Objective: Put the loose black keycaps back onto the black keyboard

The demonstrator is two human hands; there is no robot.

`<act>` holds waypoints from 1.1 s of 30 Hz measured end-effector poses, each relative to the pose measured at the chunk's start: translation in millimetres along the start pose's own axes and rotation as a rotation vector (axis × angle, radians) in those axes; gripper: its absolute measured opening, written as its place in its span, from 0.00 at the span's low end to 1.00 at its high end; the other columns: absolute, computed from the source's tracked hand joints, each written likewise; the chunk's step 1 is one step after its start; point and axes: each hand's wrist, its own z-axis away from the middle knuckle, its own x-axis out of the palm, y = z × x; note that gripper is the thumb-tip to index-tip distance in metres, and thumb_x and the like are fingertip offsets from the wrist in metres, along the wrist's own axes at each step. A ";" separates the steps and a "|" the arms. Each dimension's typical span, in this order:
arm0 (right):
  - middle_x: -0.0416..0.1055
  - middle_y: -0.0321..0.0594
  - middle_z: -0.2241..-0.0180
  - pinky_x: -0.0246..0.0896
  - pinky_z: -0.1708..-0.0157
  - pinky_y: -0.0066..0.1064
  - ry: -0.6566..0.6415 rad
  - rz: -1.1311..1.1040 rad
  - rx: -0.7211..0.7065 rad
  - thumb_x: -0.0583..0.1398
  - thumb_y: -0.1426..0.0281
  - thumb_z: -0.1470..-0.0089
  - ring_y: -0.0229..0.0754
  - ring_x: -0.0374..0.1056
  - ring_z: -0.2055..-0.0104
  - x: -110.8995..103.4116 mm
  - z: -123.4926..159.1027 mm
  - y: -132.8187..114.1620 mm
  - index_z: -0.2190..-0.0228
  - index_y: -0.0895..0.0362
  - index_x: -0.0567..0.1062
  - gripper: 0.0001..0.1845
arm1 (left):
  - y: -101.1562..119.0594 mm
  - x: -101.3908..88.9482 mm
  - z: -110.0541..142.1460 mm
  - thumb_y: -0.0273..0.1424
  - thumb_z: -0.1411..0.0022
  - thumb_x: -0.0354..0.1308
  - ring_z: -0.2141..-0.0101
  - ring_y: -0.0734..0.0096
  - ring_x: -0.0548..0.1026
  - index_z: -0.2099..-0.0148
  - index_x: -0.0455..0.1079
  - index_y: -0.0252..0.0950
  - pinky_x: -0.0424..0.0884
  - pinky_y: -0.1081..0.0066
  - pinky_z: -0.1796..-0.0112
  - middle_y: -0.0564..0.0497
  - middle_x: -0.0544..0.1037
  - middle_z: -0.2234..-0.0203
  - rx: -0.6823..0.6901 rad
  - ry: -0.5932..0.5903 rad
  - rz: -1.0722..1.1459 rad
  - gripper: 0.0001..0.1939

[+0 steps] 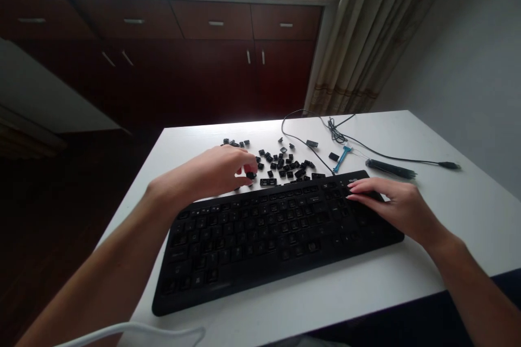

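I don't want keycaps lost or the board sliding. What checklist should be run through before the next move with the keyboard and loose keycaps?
1. Left hand pinches a keycap: ok, one sits at its fingertips.
2. Right hand steadies the keyboard: ok, flat on its right end.
3. Loose keycaps away from the table edge: ok.
4. Keyboard fully on table: ok.
5. Blue puller within reach: ok, probably.
6. Keycap's legend: cannot tell.

matt black plastic keyboard [260,227]
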 end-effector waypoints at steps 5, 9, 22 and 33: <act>0.80 0.37 0.56 0.74 0.49 0.39 0.066 -0.004 -0.106 0.65 0.74 0.43 0.45 0.77 0.54 9.1 7.6 4.9 0.58 0.50 0.82 0.11 | -4.0 3.9 -1.5 0.37 0.36 0.57 0.63 0.68 0.76 0.53 0.75 0.47 0.66 0.71 0.63 0.55 0.80 0.58 0.004 -0.002 -0.023 0.10; 0.79 0.37 0.53 0.72 0.47 0.40 0.034 0.013 -0.140 0.62 0.76 0.41 0.45 0.75 0.51 8.7 6.8 7.7 0.54 0.49 0.80 0.16 | -5.2 5.4 -1.8 0.37 0.35 0.57 0.63 0.67 0.76 0.54 0.74 0.46 0.66 0.71 0.63 0.55 0.80 0.59 0.000 -0.006 -0.034 0.09; 0.79 0.37 0.52 0.71 0.48 0.40 -0.016 0.022 -0.174 0.62 0.77 0.41 0.44 0.75 0.50 5.0 5.9 14.5 0.55 0.50 0.79 0.15 | -4.3 2.5 0.7 0.37 0.35 0.57 0.63 0.67 0.76 0.53 0.75 0.46 0.67 0.70 0.63 0.55 0.80 0.58 0.003 0.003 -0.047 0.10; 0.79 0.36 0.56 0.74 0.53 0.37 -0.112 -0.005 0.011 0.61 0.67 0.38 0.44 0.76 0.54 -10.4 -10.7 5.2 0.52 0.50 0.78 0.13 | 1.3 -4.4 3.7 0.36 0.36 0.56 0.60 0.65 0.77 0.52 0.76 0.45 0.68 0.70 0.61 0.53 0.81 0.57 -0.020 0.010 -0.057 0.12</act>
